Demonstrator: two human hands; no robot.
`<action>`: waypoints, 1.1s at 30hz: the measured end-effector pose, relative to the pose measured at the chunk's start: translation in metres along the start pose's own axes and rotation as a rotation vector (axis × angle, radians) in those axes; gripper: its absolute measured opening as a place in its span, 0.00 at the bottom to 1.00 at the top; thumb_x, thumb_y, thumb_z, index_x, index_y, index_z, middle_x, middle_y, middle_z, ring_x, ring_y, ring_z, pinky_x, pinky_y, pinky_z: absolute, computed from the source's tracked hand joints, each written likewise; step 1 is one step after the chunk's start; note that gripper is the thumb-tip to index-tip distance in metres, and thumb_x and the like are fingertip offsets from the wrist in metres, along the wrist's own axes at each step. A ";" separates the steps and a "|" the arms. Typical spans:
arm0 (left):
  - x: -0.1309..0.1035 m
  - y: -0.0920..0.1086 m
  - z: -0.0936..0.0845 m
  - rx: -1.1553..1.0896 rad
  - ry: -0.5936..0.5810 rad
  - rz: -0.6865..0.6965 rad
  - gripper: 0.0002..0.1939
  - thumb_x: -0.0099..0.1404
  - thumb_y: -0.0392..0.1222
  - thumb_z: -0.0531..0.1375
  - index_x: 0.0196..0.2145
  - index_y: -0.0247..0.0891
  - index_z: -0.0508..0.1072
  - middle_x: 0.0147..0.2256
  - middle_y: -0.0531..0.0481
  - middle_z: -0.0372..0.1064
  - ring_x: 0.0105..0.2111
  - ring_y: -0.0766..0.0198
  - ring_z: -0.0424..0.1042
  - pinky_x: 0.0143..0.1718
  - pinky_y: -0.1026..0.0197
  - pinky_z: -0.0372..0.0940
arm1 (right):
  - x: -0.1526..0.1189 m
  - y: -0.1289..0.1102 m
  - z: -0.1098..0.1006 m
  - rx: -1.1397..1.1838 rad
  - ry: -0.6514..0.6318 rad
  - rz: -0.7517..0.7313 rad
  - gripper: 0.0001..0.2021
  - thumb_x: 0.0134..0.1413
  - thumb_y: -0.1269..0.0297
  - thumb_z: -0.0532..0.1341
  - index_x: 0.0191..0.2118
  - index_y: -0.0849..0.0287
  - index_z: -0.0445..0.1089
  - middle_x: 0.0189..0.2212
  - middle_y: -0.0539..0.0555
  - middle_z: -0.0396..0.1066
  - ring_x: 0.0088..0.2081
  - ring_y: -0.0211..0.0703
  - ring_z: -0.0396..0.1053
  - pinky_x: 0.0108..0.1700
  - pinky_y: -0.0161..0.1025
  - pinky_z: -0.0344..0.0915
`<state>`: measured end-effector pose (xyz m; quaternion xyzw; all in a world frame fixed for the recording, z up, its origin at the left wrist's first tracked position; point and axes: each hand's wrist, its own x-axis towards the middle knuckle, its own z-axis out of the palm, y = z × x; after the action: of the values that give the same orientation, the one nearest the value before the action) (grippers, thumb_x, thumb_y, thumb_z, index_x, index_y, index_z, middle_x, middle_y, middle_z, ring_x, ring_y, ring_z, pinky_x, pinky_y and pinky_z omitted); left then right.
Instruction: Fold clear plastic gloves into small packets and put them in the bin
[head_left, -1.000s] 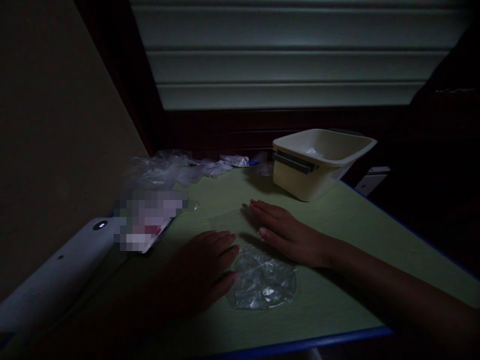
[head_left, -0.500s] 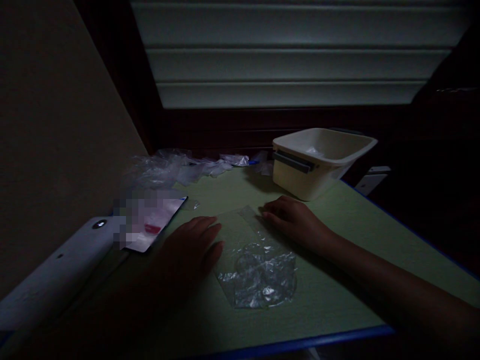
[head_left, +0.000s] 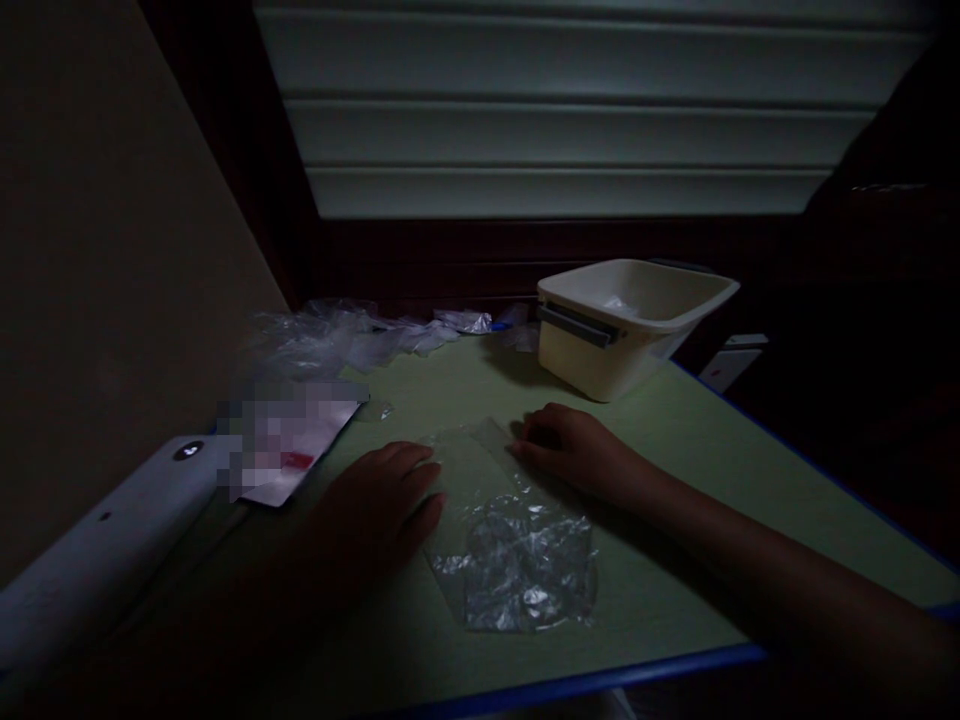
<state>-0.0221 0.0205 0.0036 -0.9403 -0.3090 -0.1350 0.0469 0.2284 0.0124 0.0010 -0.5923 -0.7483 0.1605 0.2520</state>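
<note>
A clear, crinkled plastic bag [head_left: 525, 560] lies flat on the green tabletop [head_left: 660, 590] in front of me, its lower part wrinkled and shiny. My left hand [head_left: 386, 500] rests palm down at the bag's left edge, fingers stretched and slightly apart. At the upper right edge of the bag is my right hand [head_left: 566, 440], with fingers curled and the thumb and fingertips closed on the film. Dim light hides much of my left forearm.
A cream bin [head_left: 592, 365] with grey handles stands at the back right, clear plastic inside. Crumpled plastic bags [head_left: 322, 335] line the back edge. A printed pouch [head_left: 289, 480] and a long white device [head_left: 127, 530] lie on the left. The table has a blue edge [head_left: 637, 672].
My right fingers have curled in towards the thumb at the bag's edge. The left hand stays about where it was. The whole view has shifted slightly.
</note>
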 end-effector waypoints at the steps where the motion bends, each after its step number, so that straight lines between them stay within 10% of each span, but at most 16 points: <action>1: 0.000 0.000 0.001 -0.004 0.001 0.006 0.10 0.65 0.35 0.52 0.38 0.32 0.72 0.44 0.37 0.71 0.44 0.50 0.70 0.45 0.47 0.68 | 0.000 0.000 -0.001 0.013 -0.009 0.004 0.05 0.52 0.66 0.61 0.29 0.61 0.72 0.27 0.54 0.69 0.28 0.43 0.67 0.29 0.36 0.60; 9: -0.003 -0.002 0.002 -0.059 0.030 -0.071 0.15 0.67 0.40 0.49 0.46 0.32 0.69 0.47 0.38 0.69 0.47 0.51 0.70 0.48 0.47 0.67 | -0.001 0.001 0.004 0.271 -0.013 0.020 0.05 0.52 0.66 0.57 0.28 0.59 0.67 0.25 0.52 0.68 0.27 0.40 0.66 0.29 0.36 0.60; 21: 0.005 -0.018 0.011 -0.717 0.172 -0.619 0.33 0.58 0.56 0.56 0.55 0.32 0.59 0.51 0.36 0.66 0.50 0.49 0.69 0.48 0.46 0.66 | 0.002 0.002 0.006 0.693 0.052 0.098 0.15 0.45 0.51 0.62 0.26 0.57 0.63 0.21 0.47 0.62 0.21 0.34 0.59 0.22 0.33 0.55; 33: 0.009 -0.016 -0.007 -0.598 0.138 -0.503 0.13 0.61 0.48 0.54 0.36 0.38 0.74 0.32 0.49 0.75 0.32 0.57 0.75 0.36 0.58 0.70 | 0.001 -0.001 0.004 0.814 -0.005 0.163 0.14 0.41 0.55 0.67 0.27 0.59 0.66 0.21 0.46 0.65 0.22 0.33 0.61 0.24 0.32 0.56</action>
<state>-0.0266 0.0375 0.0128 -0.7960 -0.4730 -0.2893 -0.2427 0.2250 0.0128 -0.0013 -0.5012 -0.5751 0.4641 0.4502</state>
